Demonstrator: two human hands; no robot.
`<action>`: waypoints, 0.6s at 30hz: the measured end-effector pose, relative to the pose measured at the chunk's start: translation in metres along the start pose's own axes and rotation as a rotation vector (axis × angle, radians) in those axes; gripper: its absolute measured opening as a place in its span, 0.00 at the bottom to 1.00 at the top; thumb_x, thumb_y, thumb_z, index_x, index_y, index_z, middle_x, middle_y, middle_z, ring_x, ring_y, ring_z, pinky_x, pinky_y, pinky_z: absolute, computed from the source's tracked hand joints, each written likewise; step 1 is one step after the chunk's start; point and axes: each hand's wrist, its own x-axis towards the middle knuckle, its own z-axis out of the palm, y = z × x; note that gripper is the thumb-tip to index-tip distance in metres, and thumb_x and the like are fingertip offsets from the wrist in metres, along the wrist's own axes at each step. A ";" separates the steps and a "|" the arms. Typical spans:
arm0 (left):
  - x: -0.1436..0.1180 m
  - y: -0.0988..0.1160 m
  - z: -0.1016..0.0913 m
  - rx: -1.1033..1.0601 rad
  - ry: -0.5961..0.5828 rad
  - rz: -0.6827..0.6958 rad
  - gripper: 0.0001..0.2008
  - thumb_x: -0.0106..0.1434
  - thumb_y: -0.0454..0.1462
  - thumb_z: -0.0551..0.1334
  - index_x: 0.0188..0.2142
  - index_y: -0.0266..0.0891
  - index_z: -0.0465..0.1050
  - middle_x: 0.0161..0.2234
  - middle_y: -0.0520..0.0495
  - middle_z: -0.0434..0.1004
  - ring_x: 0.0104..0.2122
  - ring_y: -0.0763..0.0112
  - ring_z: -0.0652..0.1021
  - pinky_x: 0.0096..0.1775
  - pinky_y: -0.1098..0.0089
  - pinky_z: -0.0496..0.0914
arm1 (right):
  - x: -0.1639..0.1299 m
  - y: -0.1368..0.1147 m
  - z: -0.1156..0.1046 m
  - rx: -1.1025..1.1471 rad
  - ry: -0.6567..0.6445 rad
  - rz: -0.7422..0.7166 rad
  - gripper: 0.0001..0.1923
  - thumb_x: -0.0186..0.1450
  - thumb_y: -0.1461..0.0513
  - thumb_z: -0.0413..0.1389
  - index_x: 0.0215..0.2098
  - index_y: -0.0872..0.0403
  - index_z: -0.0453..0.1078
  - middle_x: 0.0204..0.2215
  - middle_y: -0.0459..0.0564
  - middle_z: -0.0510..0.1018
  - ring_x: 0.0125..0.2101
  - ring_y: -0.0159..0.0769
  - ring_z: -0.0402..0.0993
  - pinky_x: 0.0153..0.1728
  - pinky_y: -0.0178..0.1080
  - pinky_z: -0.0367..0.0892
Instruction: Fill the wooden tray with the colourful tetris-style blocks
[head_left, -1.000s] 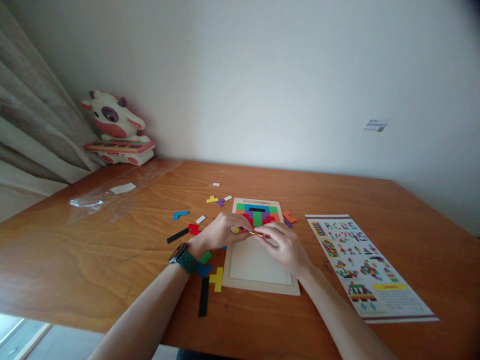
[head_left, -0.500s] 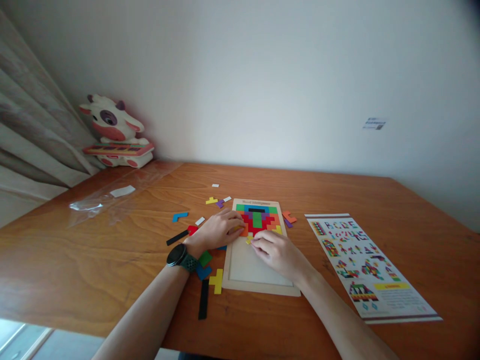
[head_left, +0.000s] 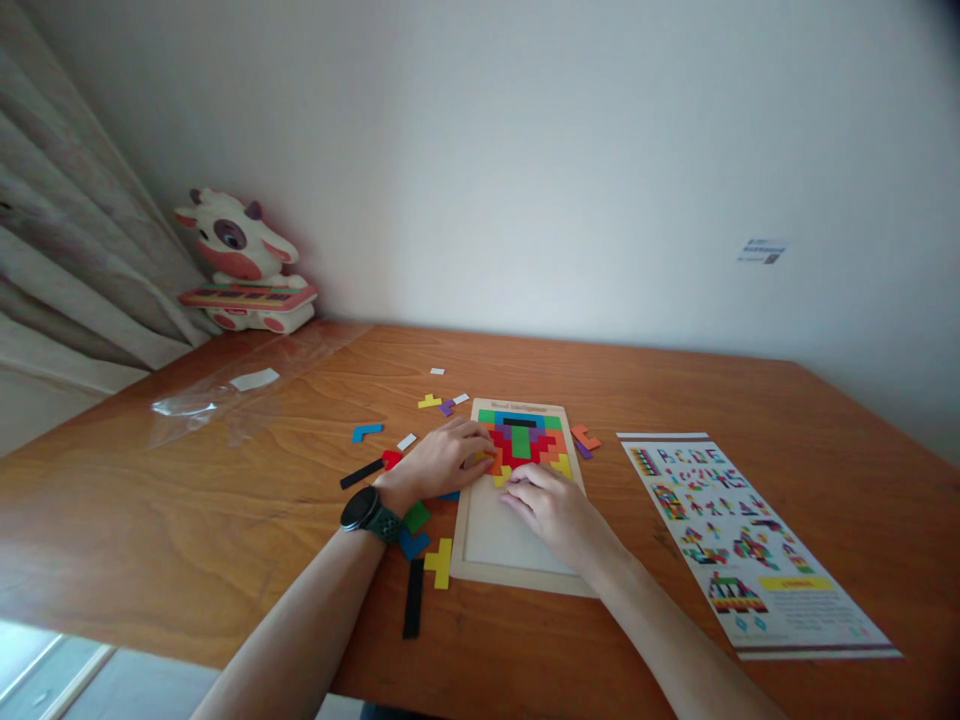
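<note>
A wooden puzzle tray (head_left: 517, 578) lies on the table, its upper part filled with coloured block pieces. My left hand (head_left: 454, 455) rests over its left edge, fingers stretched out and slightly bent, the tips touching an orange piece (head_left: 496, 466); its palm side is hidden. With fingers closed, my right hand (head_left: 551, 505) reaches over the bare lower part. Its fingertips are on a yellow puzzle piece (head_left: 502, 478) just below the red pieces (head_left: 504, 447). A black piece (head_left: 519, 423) and a green piece (head_left: 520, 441) sit higher in the tray.
Left of the tray lie loose pieces, among them a yellow one (head_left: 440, 564), a black strip (head_left: 412, 598) and a blue one (head_left: 367, 432). A printed pattern sheet (head_left: 750, 540) is on the right. A plastic bag (head_left: 195, 405) and a cow toy keyboard (head_left: 247, 275) are at the back left.
The yellow piece under my right fingertips now sits against the pieces above it. My left hand stays at the tray's left edge. The whole view has shifted slightly.
</note>
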 end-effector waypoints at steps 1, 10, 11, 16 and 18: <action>0.000 0.000 0.000 0.000 0.001 0.000 0.09 0.70 0.38 0.59 0.44 0.42 0.77 0.46 0.45 0.77 0.47 0.65 0.77 0.50 0.67 0.71 | 0.000 0.000 -0.001 -0.011 -0.001 -0.019 0.02 0.66 0.66 0.63 0.35 0.54 0.79 0.37 0.51 0.82 0.36 0.40 0.79 0.40 0.41 0.76; -0.001 0.000 0.001 0.007 0.013 -0.005 0.09 0.70 0.38 0.59 0.44 0.41 0.77 0.46 0.44 0.77 0.46 0.66 0.77 0.49 0.67 0.71 | 0.001 -0.004 -0.010 -0.057 -0.073 -0.084 0.07 0.67 0.64 0.61 0.43 0.52 0.79 0.41 0.50 0.85 0.38 0.42 0.78 0.42 0.46 0.73; -0.001 0.001 0.000 0.007 0.012 -0.007 0.09 0.70 0.38 0.59 0.44 0.41 0.77 0.46 0.44 0.77 0.46 0.66 0.77 0.49 0.67 0.71 | 0.001 -0.005 -0.012 -0.055 -0.082 -0.085 0.07 0.67 0.64 0.60 0.43 0.53 0.79 0.41 0.51 0.85 0.39 0.42 0.78 0.42 0.46 0.73; -0.001 0.001 -0.001 0.014 0.012 -0.011 0.09 0.70 0.39 0.58 0.44 0.42 0.77 0.46 0.45 0.77 0.46 0.66 0.76 0.48 0.67 0.71 | -0.001 -0.004 -0.012 -0.039 -0.087 -0.105 0.10 0.66 0.66 0.59 0.46 0.54 0.79 0.44 0.52 0.84 0.39 0.43 0.78 0.42 0.47 0.74; 0.000 0.001 -0.001 0.021 0.012 -0.012 0.09 0.70 0.39 0.58 0.44 0.42 0.77 0.46 0.45 0.77 0.46 0.65 0.76 0.49 0.67 0.71 | -0.001 -0.002 -0.010 -0.050 -0.074 -0.119 0.10 0.67 0.67 0.59 0.46 0.54 0.79 0.44 0.51 0.84 0.38 0.43 0.78 0.41 0.46 0.75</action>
